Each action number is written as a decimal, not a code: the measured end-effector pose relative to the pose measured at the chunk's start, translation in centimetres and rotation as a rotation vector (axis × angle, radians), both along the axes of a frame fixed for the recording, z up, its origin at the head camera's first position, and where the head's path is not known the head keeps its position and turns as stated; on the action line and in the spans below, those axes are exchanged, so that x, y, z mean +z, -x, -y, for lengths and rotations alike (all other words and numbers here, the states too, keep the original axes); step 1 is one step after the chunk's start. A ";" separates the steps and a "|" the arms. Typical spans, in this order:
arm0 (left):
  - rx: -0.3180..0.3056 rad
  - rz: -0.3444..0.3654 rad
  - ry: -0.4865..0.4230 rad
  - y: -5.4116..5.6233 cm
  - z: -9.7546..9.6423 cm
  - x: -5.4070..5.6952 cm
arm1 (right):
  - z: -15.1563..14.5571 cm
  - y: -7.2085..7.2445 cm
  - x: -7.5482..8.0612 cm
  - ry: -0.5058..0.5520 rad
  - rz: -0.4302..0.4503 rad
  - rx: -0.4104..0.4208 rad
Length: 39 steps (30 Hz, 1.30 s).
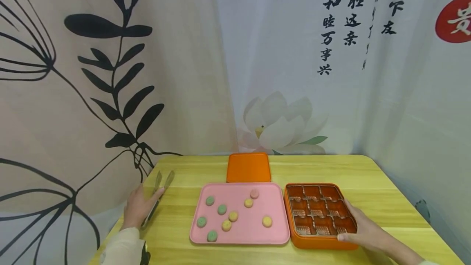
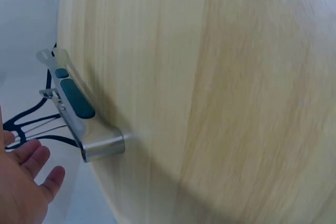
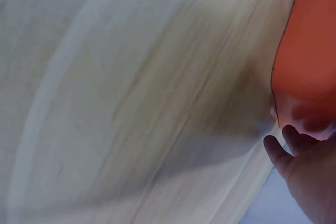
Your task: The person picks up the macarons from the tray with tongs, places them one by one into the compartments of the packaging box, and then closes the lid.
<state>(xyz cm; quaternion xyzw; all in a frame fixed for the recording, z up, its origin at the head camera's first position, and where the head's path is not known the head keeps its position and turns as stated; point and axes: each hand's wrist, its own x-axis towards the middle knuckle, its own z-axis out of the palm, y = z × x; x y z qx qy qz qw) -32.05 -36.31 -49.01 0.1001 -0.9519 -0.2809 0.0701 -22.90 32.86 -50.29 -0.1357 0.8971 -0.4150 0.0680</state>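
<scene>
At the table's left edge, my left hand [image 1: 139, 207] is beside metal tongs [image 1: 157, 199], its thumb reaching over them in the head view. In the left wrist view, the tongs [image 2: 77, 103] show green grip insets, and the visible fingers [image 2: 38, 161] are loosely bent and apart from them. My right hand [image 1: 368, 230] rests against the right side of an orange box [image 1: 307, 241], thumb at its front corner and fingers along its right wall. Clear-lined compartments fill the box, with nothing seen in them. A pink tray [image 1: 243, 232] holds several small green, yellow and pink macaron-like rounds [image 1: 233, 216].
Behind the pink tray lies a flat orange lid [image 1: 249, 167]. The tray stands close against the left side of the box. A printed curtain [image 1: 195, 72] hangs behind the wood-grain table [image 1: 331, 169].
</scene>
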 end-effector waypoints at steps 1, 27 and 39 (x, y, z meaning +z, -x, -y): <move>0.006 0.004 -0.009 0.0 0.0 -0.1 | 0.0 -0.1 0.0 -0.014 0.011 -0.011; 0.037 0.076 -0.119 -0.5 -0.3 -2.6 | 0.2 -0.3 -0.3 0.172 0.128 -0.021; 0.036 0.062 -0.109 -0.8 -0.6 -2.8 | -0.9 -0.8 -0.2 0.054 0.205 -0.102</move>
